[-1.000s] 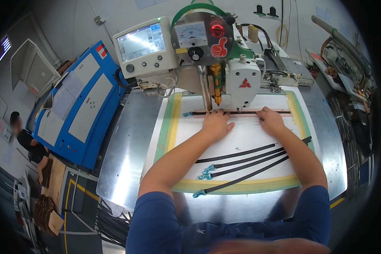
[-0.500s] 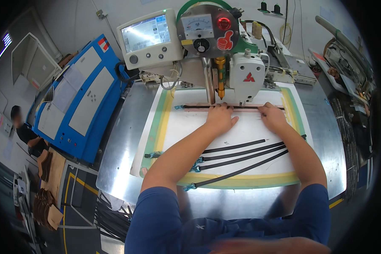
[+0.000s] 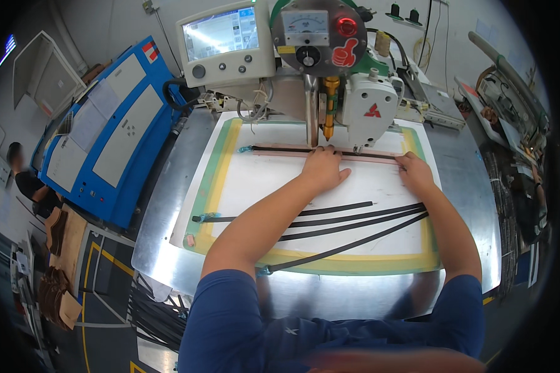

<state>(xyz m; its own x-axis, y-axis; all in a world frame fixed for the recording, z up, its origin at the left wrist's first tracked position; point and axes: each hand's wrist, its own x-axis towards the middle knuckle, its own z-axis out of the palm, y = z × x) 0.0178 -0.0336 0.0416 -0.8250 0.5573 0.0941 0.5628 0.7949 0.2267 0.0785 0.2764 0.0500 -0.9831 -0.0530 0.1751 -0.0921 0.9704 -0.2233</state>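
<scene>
Pressing our left hand [image 3: 322,171] and right hand [image 3: 415,176] flat, fingers open and gripping nothing, we pin the black strap [image 3: 317,150] along the far edge of the white board [image 3: 261,180], keeping it straight under the sewing machine [image 3: 368,109]. Spare straps [image 3: 354,219] lie nearer us.

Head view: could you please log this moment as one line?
left hand: flat on black strap | right hand: pressing strap's right end | strap: under sewing head | spare straps: on white template

Both my arms reach forward; my left hand [image 3: 322,170] lies flat, palm down, my right hand [image 3: 415,174] likewise, fingers extended.
</scene>
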